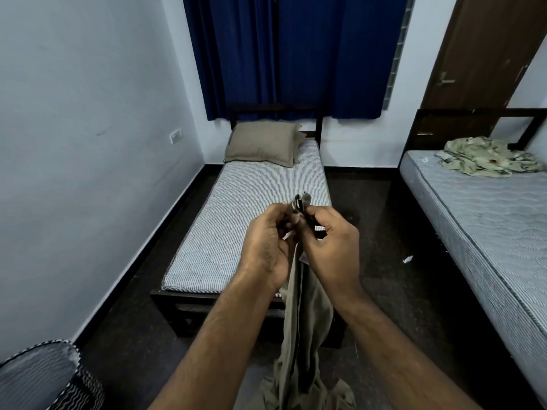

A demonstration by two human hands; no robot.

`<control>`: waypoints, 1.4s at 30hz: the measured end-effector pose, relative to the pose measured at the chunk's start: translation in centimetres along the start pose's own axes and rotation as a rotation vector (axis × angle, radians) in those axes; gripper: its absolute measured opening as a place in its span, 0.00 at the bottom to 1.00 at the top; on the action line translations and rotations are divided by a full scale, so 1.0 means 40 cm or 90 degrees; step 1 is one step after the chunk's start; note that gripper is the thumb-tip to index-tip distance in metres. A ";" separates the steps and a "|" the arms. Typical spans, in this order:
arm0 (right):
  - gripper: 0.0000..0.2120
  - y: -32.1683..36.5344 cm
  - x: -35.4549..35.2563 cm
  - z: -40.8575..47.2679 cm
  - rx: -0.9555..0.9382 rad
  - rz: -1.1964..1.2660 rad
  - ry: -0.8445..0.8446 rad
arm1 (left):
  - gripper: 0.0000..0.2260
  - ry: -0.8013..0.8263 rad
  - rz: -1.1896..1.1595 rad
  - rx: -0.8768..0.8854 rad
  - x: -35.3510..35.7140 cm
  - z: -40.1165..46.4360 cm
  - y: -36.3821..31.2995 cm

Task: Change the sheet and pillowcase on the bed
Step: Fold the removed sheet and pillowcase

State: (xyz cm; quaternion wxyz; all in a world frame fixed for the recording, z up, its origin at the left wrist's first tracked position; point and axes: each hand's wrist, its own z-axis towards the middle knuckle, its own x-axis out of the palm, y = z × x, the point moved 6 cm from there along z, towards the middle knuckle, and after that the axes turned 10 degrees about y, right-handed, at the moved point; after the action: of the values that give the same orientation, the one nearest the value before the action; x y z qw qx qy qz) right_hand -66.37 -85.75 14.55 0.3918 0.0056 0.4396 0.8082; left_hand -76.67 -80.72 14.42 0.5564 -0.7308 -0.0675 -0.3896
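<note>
Left hand (268, 247): raised at centre of view, fingers curled and pinching the top edge of an olive-tan sheet (305, 327)
Right hand (331, 241): close beside the left, almost touching it, fingers likewise curled and pinching the same bunched edge
Olive-tan sheet: gathered into a narrow bundle, a small tuft standing above the fingers, the rest hanging straight down between the forearms and pooling at the bottom of view
Bed (236, 232): ahead of the hands, dark frame, bare striped quilted mattress, no sheet on it
Pillows (262, 143): two tan ones stacked at the head end, below a dark blue curtain (296, 54)
Second bed (485, 220): along the right, bare mattress, crumpled patterned cloth (488, 158) lying near its headboard
Brown door (485, 51): upper right
Striped mattress corner (38, 377): lower left
</note>
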 end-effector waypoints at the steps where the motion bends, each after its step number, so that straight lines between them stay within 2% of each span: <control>1: 0.09 0.001 0.000 0.001 -0.006 -0.004 0.002 | 0.11 -0.001 0.012 0.001 -0.001 0.004 -0.002; 5: 0.09 0.007 0.001 0.009 -0.006 0.018 0.000 | 0.10 -0.005 0.080 0.025 -0.008 0.003 -0.015; 8: 0.09 -0.008 -0.002 0.024 0.038 0.084 -0.011 | 0.09 -0.040 0.109 0.064 -0.022 0.013 -0.028; 11: 0.12 -0.079 0.015 0.071 0.150 0.185 0.010 | 0.14 -0.047 0.048 0.043 -0.025 0.062 -0.038; 15: 0.12 -0.121 0.041 0.174 0.306 0.395 0.083 | 0.19 0.030 0.023 -0.048 0.021 0.149 -0.074; 17: 0.12 -0.084 0.037 0.235 0.329 0.474 0.102 | 0.18 0.048 0.066 -0.016 0.047 0.199 -0.124; 19: 0.11 -0.037 0.024 0.304 0.309 0.530 0.124 | 0.18 0.040 0.229 0.093 0.063 0.238 -0.210; 21: 0.10 0.008 -0.016 0.379 0.218 0.424 0.189 | 0.19 0.090 0.524 0.246 0.102 0.251 -0.309; 23: 0.15 0.060 -0.059 0.438 0.102 0.160 0.342 | 0.20 0.159 0.806 0.307 0.144 0.247 -0.365; 25: 0.24 0.073 -0.080 0.470 0.051 -0.177 0.497 | 0.20 0.162 1.130 0.230 0.140 0.268 -0.384; 26: 0.28 0.061 -0.090 0.487 0.026 -0.344 0.540 | 0.21 0.142 1.321 0.162 0.124 0.279 -0.385; 28: 0.32 0.016 -0.101 0.507 0.030 -0.614 0.586 | 0.23 0.082 1.603 0.031 0.070 0.297 -0.386; 29: 0.30 -0.006 -0.108 0.514 0.045 -0.727 0.581 | 0.23 0.039 1.666 -0.022 0.050 0.294 -0.390; 32: 0.09 -0.027 -0.118 0.516 0.046 -0.959 0.547 | 0.17 -0.046 1.691 -0.088 -0.001 0.284 -0.389; 33: 0.06 -0.021 -0.122 0.514 0.029 -1.002 0.509 | 0.16 -0.057 1.659 -0.084 -0.012 0.291 -0.385; 35: 0.10 -0.017 -0.130 0.520 0.018 -1.049 0.436 | 0.17 -0.068 1.557 -0.065 -0.027 0.318 -0.392; 39: 0.13 -0.037 -0.190 0.565 0.138 -0.999 0.379 | 0.15 -0.189 1.334 0.047 -0.062 0.352 -0.509; 41: 0.14 -0.045 -0.244 0.584 0.193 -1.023 0.352 | 0.20 -0.200 1.315 0.077 -0.093 0.361 -0.565; 42: 0.15 -0.050 -0.274 0.593 0.219 -1.023 0.333 | 0.25 -0.189 1.341 0.056 -0.110 0.366 -0.577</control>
State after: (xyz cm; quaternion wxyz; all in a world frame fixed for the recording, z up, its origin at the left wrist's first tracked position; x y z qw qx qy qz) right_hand -49.13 -75.40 31.36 0.7249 -0.4341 0.5023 0.1836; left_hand -84.73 -58.01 28.01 0.6254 -0.4401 0.5177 0.3836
